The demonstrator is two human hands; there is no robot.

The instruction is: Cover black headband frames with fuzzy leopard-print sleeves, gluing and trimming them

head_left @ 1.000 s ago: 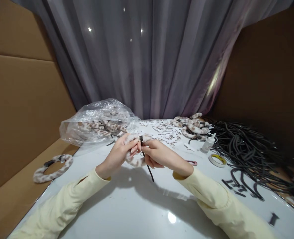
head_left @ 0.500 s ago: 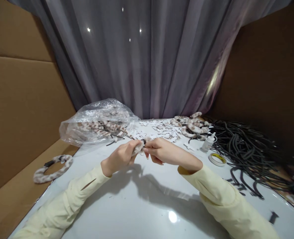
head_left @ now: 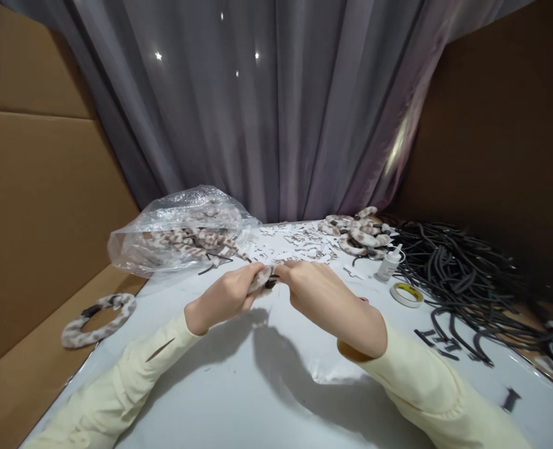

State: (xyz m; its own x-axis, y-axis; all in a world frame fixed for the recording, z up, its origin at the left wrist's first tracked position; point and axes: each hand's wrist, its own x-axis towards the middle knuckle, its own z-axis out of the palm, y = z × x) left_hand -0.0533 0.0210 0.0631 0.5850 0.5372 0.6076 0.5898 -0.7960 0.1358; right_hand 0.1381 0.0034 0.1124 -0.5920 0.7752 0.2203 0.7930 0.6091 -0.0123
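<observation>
At the far left, a furry ring [head_left: 77, 330] lies across the edge of the white worktop [head_left: 211, 399], beside the cardboard. Next along is a clear plastic bag [head_left: 136, 249] with more spotted fur pieces showing through it. The left hand [head_left: 225, 296] is closed around a spotted fur piece [head_left: 259, 282], which is raised above the middle of the worktop and seen mostly edge-on. At its right end is a black band [head_left: 271, 282], where the fingers of the two hands come near each other. The right hand [head_left: 316, 290] is drawn in narrow at that band; whether it pinches the band or only touches it, I cannot tell.

Compared with the earlier frames, the right hand now turns its back more to the camera, and the fur piece no longer shows as an open loop. The dark strand that hangs beneath it is out of sight. That suggests close fingerwork at the band, though the grip itself is hidden.

Farther right are paper scraps [head_left: 311, 240], a pile of furry rings [head_left: 367, 236], a white bottle [head_left: 389, 265], a tape roll [head_left: 406, 295] and a heap of black cords [head_left: 459, 268], with a short black piece [head_left: 510, 399] nearer the camera.
</observation>
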